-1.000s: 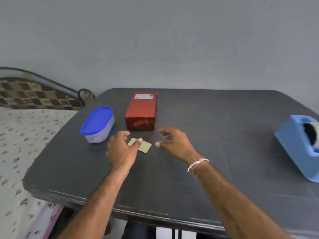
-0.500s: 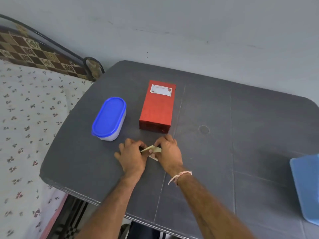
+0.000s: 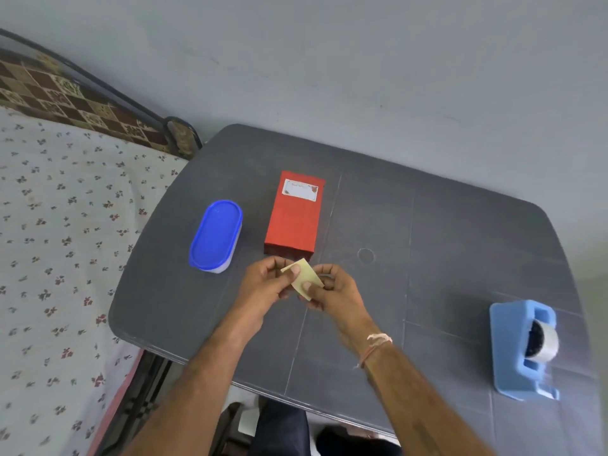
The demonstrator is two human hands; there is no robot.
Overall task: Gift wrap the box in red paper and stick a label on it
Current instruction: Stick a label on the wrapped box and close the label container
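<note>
Head view: left hand (image 3: 263, 286) and right hand (image 3: 339, 292) pinch yellow slip (image 3: 307, 278), red box (image 3: 292, 222) just beyond grip.

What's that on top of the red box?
A white label sits on the red box, at its far end. Its writing is too blurry to read. The wrapping hides what's inside.
</note>
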